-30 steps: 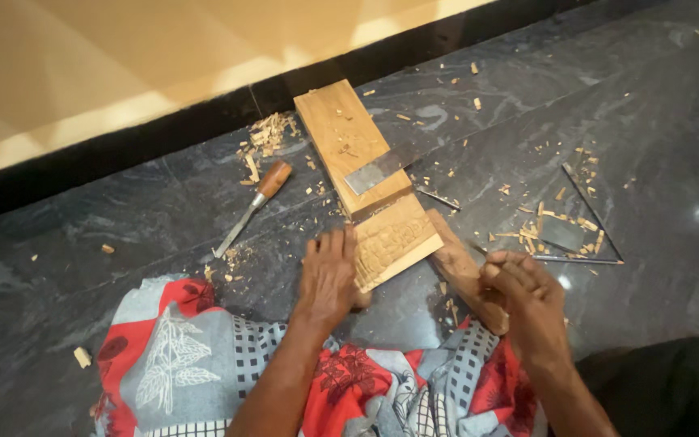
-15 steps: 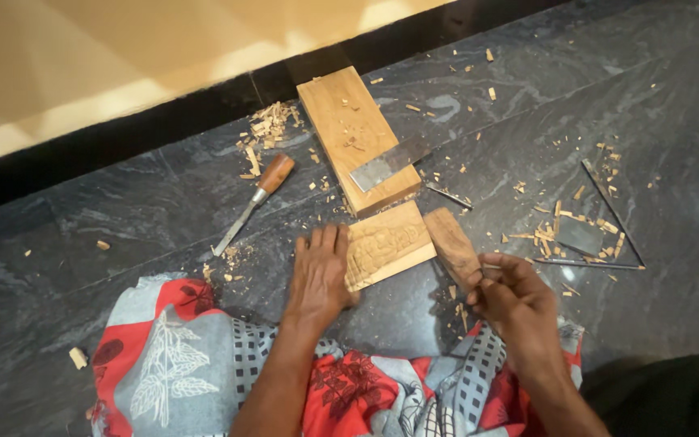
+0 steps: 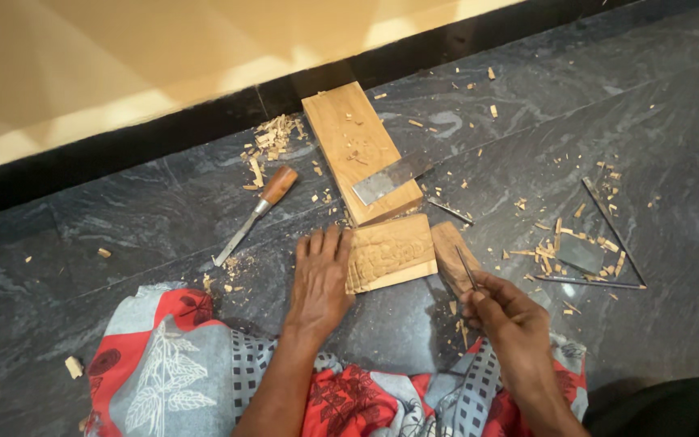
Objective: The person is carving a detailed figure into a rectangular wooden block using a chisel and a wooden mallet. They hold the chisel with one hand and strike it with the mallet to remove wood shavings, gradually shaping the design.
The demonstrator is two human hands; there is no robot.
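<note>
Carved block [image 3: 388, 252]: lay flat on the dark stone floor [image 3: 123, 235], touching the near end of the long plank [image 3: 357, 150].
Left hand [image 3: 319, 283]: I pressed it palm-down, fingers spread, fingertips against the block's left edge.
Right hand [image 3: 505, 314]: my fingers pinched a thin metal tool [image 3: 467, 268] over the wooden mallet [image 3: 451, 255].
Plank: carried a flat steel blade [image 3: 390, 177].
Chisel [image 3: 254, 214]: lay left, among chips.
</note>
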